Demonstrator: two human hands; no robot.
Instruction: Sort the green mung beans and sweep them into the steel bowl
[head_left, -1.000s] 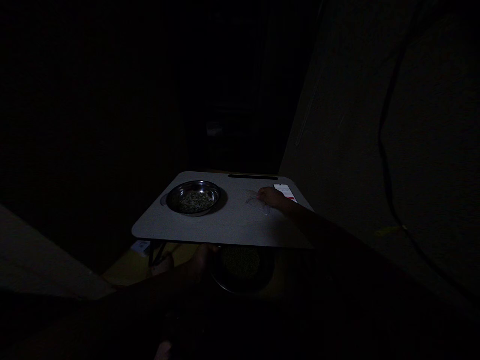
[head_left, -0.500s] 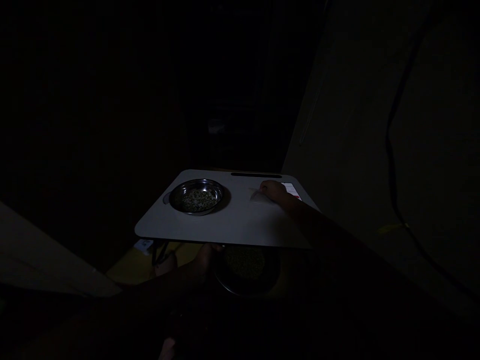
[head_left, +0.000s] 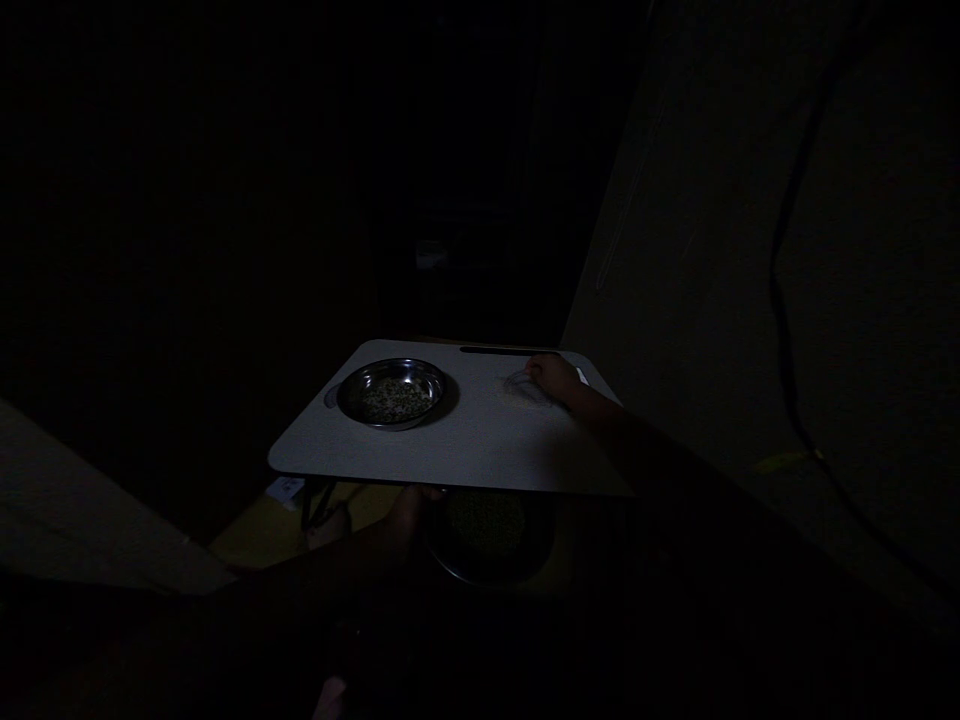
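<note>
The scene is very dark. My right hand (head_left: 553, 376) reaches across a small white lap table (head_left: 465, 450) to its far right corner, fingers closed on a thin clear plastic piece (head_left: 521, 384) that rests on the tabletop. It covers most of a phone (head_left: 582, 376) lying there. A steel bowl (head_left: 390, 393) with greenish grains stands on the table's left part. My left hand (head_left: 409, 512) is below the table's near edge, beside a second dark bowl (head_left: 487, 535) of green grains; its fingers are lost in shadow.
A slot (head_left: 502, 350) runs along the table's far edge. A wall with a hanging dark cable (head_left: 780, 300) rises on the right. Yellowish floor (head_left: 255, 540) and the table's folding leg (head_left: 311, 505) show beneath. Everything beyond is black.
My right hand has slid the clear plastic piece a little farther back and right, and now hides most of the lit phone. The left hand stays put.
</note>
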